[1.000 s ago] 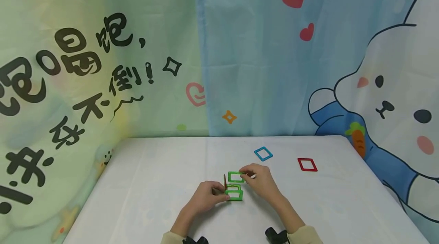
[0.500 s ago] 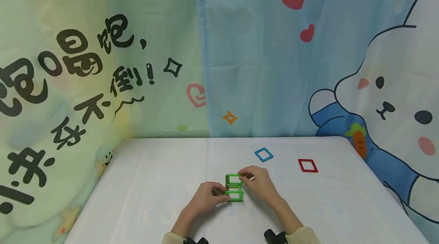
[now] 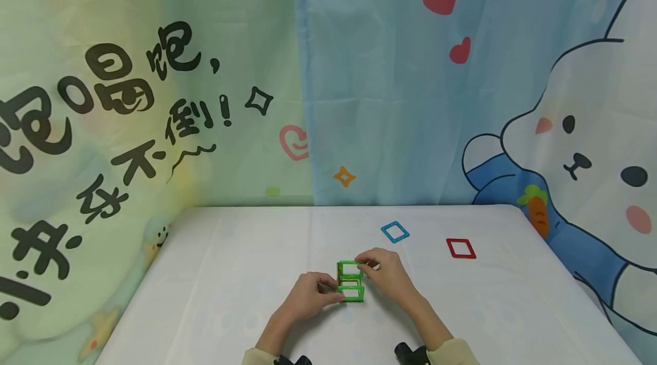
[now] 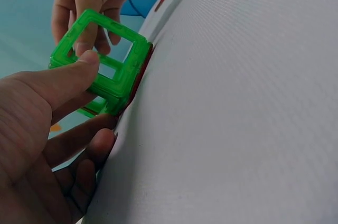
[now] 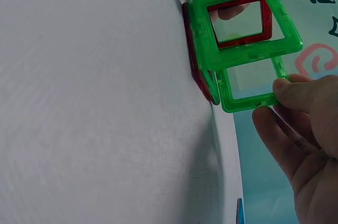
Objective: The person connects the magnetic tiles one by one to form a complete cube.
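In the head view, a small structure of square magnetic tiles stands on the white table [image 3: 231, 251]. My left hand [image 3: 311, 295] pinches the near green magnetic tile [image 4: 119, 27], thumb on its face; its other fingers are beside the structure. My right hand [image 3: 386, 271] pinches the far green magnetic tile [image 5: 248, 103] between thumb and fingertips at its outer edge. That tile stands upright against the structure. A red magnetic tile [image 5: 266, 18] shows through the near green one, forming a side. Red and green layers lie flat at the base in the right wrist view.
A blue magnetic tile [image 3: 388, 226] lies flat beyond my right hand. Further right is a red magnetic tile [image 3: 464, 257], also flat. A printed cloth backdrop [image 3: 385, 125] hangs behind the table's far edge.
My right hand has brought the far green magnetic tile slightly down and left, against the structure. My left hand keeps its place. Over the last half second almost nothing has moved.
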Demonstrator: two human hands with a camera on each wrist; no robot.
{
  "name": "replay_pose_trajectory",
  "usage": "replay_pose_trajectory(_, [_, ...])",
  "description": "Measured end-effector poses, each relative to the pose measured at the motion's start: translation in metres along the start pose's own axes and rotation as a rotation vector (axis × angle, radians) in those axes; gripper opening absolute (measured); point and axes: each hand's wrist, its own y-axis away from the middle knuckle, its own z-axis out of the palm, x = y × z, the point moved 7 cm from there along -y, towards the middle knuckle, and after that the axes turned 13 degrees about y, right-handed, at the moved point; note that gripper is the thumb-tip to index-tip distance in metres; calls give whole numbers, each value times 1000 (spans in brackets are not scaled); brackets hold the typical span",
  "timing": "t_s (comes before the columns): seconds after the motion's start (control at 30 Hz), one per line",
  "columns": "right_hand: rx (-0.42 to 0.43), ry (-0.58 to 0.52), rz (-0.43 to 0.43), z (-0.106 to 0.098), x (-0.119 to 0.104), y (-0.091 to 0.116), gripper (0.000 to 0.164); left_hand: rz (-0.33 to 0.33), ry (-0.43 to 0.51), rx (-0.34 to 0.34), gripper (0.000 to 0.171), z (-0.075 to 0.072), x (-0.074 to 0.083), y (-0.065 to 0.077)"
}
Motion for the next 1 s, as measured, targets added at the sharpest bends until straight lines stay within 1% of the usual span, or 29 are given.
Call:
replay_pose_trajectory(0.13, [-5,3,-15,1,-1,0,17,2,7,3,19,0,2,0])
replay_pose_trajectory(0.3, [5,16,-8,3,1,-1,18,3,8,7,18,-1,3,-1])
replay_pose_trajectory(0.5, [10,0,-19,6,0,1,19,-7,0,5,19,-2,1,1])
replay_pose_trajectory(0.7, [11,-36,-26,9,3,3,20,-9,-1,-37,14,-2,1,1])
replay_pose_trajectory(0.8, [30,-53,-16,9,5,3,21,-18,24,-54,11,-5,2,1])
replay_pose_trajectory(0.83, [38,-56,-22,9,5,3,22,-25,38,-53,11,-6,1,0])
replay_pose_trajectory(0.9, [45,-57,-28,9,5,3,22,-41,71,-28,13,-9,0,-1])
replay_pose_trajectory(1.0, [43,-48,-39,8,4,3,23,-61,108,40,13,-14,-1,-3])
